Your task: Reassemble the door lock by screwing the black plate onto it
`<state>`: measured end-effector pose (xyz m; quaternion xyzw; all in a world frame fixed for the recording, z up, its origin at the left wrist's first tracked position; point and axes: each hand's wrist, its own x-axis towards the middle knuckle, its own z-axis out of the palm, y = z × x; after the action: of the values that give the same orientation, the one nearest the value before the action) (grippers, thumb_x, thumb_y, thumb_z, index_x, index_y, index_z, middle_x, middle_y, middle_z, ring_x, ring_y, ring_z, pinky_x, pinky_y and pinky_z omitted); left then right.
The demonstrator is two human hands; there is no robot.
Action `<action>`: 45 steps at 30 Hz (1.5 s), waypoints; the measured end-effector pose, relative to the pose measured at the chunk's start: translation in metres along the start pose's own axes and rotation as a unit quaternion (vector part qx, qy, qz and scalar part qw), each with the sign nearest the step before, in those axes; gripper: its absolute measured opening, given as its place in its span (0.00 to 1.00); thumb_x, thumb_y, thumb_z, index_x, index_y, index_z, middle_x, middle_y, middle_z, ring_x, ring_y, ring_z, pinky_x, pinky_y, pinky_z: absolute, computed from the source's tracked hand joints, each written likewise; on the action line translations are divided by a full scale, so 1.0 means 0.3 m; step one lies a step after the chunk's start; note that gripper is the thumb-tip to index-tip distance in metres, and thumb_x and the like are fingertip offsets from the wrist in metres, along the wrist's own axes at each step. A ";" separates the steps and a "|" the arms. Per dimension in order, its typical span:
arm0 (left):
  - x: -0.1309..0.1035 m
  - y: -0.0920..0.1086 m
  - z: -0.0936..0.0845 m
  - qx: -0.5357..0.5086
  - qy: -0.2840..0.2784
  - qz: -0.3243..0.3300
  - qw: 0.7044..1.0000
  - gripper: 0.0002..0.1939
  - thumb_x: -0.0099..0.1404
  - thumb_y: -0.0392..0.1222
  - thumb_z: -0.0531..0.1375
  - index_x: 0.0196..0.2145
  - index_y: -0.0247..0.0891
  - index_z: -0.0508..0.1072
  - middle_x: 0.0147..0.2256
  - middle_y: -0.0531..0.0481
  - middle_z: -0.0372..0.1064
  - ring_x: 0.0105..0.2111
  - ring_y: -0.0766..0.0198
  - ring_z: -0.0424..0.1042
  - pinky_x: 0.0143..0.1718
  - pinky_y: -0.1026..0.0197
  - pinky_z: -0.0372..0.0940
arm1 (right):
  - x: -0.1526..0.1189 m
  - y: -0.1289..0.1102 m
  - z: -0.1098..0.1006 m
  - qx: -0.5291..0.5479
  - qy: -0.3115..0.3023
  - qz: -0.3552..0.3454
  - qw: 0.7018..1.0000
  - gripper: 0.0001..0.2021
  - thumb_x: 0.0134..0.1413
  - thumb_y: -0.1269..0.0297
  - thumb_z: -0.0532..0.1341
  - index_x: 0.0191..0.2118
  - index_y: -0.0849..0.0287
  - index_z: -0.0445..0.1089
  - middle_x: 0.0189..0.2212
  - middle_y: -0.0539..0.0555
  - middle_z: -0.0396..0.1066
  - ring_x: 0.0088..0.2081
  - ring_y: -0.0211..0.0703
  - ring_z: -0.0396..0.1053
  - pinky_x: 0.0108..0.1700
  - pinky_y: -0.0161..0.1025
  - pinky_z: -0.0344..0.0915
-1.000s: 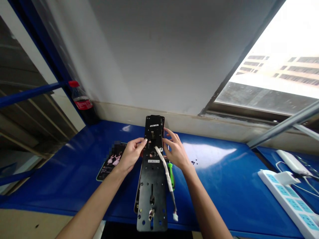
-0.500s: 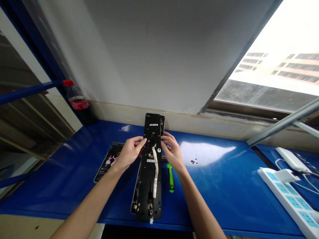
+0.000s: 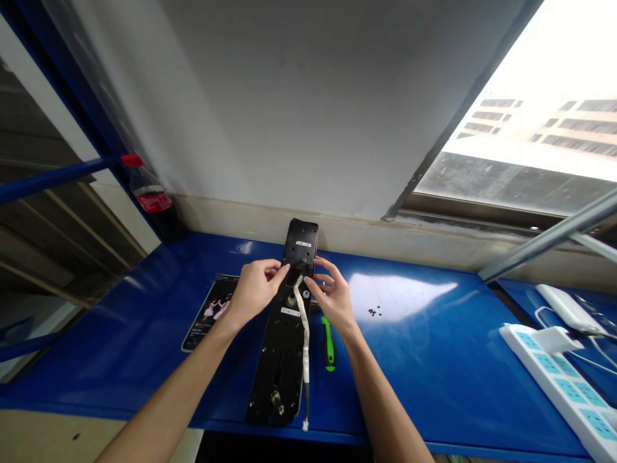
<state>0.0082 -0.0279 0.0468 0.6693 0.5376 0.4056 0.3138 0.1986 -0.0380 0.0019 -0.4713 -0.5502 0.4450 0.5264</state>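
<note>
A long black panel (image 3: 282,337), with white labels, small holes and metal posts on its face, lies lengthwise in front of me on the blue table. A white-wrapped cable (image 3: 305,328) runs down its face and ends in a small white connector (image 3: 305,425) beyond its lower right edge. My left hand (image 3: 258,289) pinches the panel's left edge, thumb on top. Opposite it, my right hand (image 3: 332,296) grips the right edge, its thumb close to the cable's upper end. Fingers under the panel are partly hidden.
A green-and-black screwdriver (image 3: 328,345) lies right of the panel, and several tiny black screws (image 3: 373,311) farther right. At left is a phone (image 3: 205,318) with a lit screen. A cola bottle (image 3: 153,199) stands in the back left corner. A white power strip (image 3: 554,379) lies at right.
The panel has turned slightly, its lower end moving left and its top right, covering the part beneath. The cable's end now hangs off to the right. Both hands keep their hold.
</note>
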 end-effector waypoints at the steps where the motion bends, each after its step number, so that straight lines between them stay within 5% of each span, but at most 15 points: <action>1: 0.002 0.002 -0.003 0.020 0.000 0.003 1.000 0.17 0.66 0.52 0.60 0.29 0.36 0.77 0.26 0.47 0.77 0.27 0.57 0.76 0.29 0.62 0.64 | 0.000 0.002 -0.001 0.000 0.000 0.001 1.000 0.24 0.55 0.54 0.67 0.56 0.49 0.67 0.45 0.55 0.75 0.39 0.45 0.78 0.34 0.39 0.78; 13: 0.037 -0.019 0.012 -0.032 -0.006 -0.011 0.999 0.20 0.66 0.57 0.59 0.28 0.37 0.74 0.19 0.53 0.69 0.17 0.65 0.66 0.21 0.64 0.59 | 0.015 -0.009 0.004 -0.011 0.014 -0.018 1.000 0.21 0.54 0.55 0.67 0.54 0.50 0.70 0.57 0.57 0.69 0.40 0.43 0.76 0.34 0.38 0.77; 22: 0.014 -0.017 -0.017 0.124 0.176 0.085 0.973 0.16 0.64 0.53 0.64 0.27 0.39 0.72 0.22 0.53 0.72 0.22 0.64 0.71 0.30 0.63 0.65 | 0.004 -0.014 0.007 0.006 0.001 0.015 1.000 0.25 0.53 0.55 0.68 0.57 0.49 0.67 0.42 0.55 0.75 0.36 0.44 0.76 0.29 0.37 0.76; 25: 0.001 -0.042 -0.010 0.053 0.130 0.065 0.988 0.14 0.65 0.54 0.63 0.36 0.40 0.75 0.30 0.50 0.77 0.28 0.61 0.76 0.32 0.63 0.69 | 0.004 -0.015 0.009 0.019 0.002 0.027 0.999 0.28 0.53 0.53 0.68 0.59 0.48 0.64 0.43 0.55 0.75 0.36 0.45 0.77 0.26 0.37 0.76; 29: -0.015 -0.087 0.023 -0.058 0.032 0.002 0.998 0.24 0.64 0.55 0.64 0.52 0.39 0.73 0.35 0.47 0.79 0.35 0.56 0.79 0.37 0.59 0.73 | 0.007 -0.019 0.006 0.036 0.007 0.039 0.999 0.31 0.52 0.51 0.68 0.61 0.47 0.62 0.58 0.59 0.68 0.42 0.47 0.77 0.27 0.37 0.77; 32: -0.031 -0.105 0.046 -0.121 -0.017 -0.039 0.992 0.29 0.65 0.57 0.62 0.58 0.38 0.69 0.30 0.49 0.78 0.30 0.56 0.79 0.32 0.59 0.72 | 0.005 -0.021 0.004 0.051 -0.014 0.060 0.997 0.33 0.53 0.50 0.67 0.63 0.48 0.61 0.52 0.59 0.73 0.39 0.46 0.78 0.31 0.40 0.78; 45: -0.070 -0.100 0.093 -0.208 0.005 -0.067 0.976 0.34 0.64 0.57 0.64 0.62 0.34 0.68 0.30 0.48 0.78 0.30 0.55 0.77 0.33 0.59 0.70 | 0.003 -0.037 0.036 0.062 0.036 0.079 0.994 0.31 0.51 0.48 0.68 0.59 0.51 0.64 0.33 0.51 0.76 0.31 0.43 0.75 0.23 0.33 0.70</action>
<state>0.0168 -0.0411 0.0035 0.5497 0.4872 0.4899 0.4695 0.1872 -0.0389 0.0125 -0.4958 -0.4634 0.5012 0.5369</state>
